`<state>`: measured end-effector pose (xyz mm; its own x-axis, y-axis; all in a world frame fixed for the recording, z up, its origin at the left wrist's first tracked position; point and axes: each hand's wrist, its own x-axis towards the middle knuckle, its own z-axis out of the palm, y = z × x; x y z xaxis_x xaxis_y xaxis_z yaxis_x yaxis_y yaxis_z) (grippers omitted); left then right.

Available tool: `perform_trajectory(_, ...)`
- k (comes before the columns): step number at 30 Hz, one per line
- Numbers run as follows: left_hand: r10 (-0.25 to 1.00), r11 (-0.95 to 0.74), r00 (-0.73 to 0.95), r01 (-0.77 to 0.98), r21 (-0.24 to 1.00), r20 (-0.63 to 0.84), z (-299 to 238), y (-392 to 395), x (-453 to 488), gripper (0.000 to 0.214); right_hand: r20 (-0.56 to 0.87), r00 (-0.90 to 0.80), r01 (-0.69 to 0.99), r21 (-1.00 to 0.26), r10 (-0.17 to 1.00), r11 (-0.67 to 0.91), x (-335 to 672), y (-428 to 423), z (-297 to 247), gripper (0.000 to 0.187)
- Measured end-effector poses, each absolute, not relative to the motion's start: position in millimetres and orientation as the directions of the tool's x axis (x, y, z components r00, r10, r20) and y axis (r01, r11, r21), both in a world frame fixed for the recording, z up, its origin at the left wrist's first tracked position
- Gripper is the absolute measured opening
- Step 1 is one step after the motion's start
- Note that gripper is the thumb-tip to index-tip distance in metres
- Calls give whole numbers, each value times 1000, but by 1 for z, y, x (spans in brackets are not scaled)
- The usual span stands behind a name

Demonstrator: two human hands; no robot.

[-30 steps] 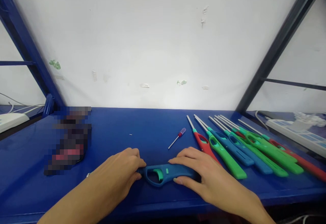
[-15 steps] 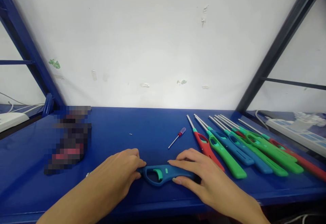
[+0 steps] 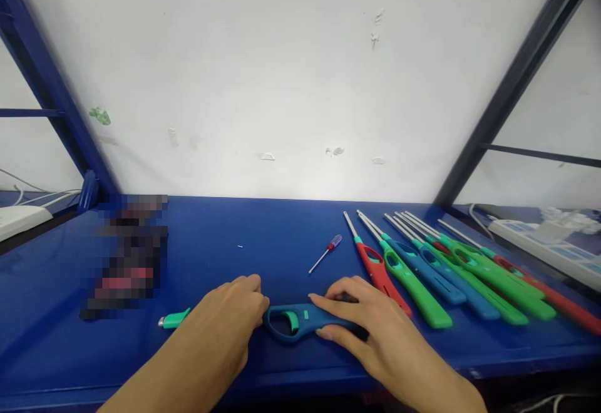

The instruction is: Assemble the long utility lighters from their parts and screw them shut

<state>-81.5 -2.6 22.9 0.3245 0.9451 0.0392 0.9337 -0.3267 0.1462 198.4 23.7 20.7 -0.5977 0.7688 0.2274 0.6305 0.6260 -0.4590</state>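
A blue utility lighter (image 3: pixel 304 321) with a green trigger lies across the front of the blue table. My right hand (image 3: pixel 370 325) holds its handle, thumb and fingers on either side. At the lighter's front end my left hand (image 3: pixel 241 310) has its fingers closed together against the tip. Those fingers hide that end and whatever they pinch. No metal tube shows on this lighter. Partly behind my left forearm lies a green piece with a silver end (image 3: pixel 173 320).
A small screwdriver (image 3: pixel 326 253) and a tiny metal pin (image 3: pixel 240 246) lie beyond my hands. Several red, green and blue lighters (image 3: pixel 417 275) lie on the right. A pixelated dark object (image 3: pixel 126 269) sits at left. White power strips (image 3: pixel 544 244) flank the table; a white wall stands behind.
My left hand has turned and its forearm has shifted right, uncovering more of the green piece. My right hand and the blue lighter have hardly moved.
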Motion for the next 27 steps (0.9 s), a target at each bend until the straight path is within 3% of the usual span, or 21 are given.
perform_trajectory(3,941,-338,335,936,98,44,16,-2,-84,35,226,-573,635,-486,788,601,198,23,18,33)
perform_trajectory(9,904,-418,408,906,66,126,19,-6,-86,35,146,-481,572,-695,865,436,196,27,16,32)
perform_trajectory(12,912,-376,361,925,48,195,30,-9,-78,34,156,-452,534,-741,878,407,195,28,16,40)
perform_trajectory(15,945,-316,305,944,94,115,48,-10,-67,28,187,-448,509,-750,874,422,193,28,16,44)
perform_trajectory(18,950,-309,313,944,115,-22,63,-9,-58,27,210,-485,464,-761,849,453,190,26,19,31)
perform_trajectory(22,927,-375,373,925,54,46,61,-8,-58,40,281,-514,426,-736,811,526,189,25,20,14)
perform_trajectory(27,842,-492,502,865,-102,196,35,-12,-63,47,376,-507,453,-649,776,611,193,23,11,14)
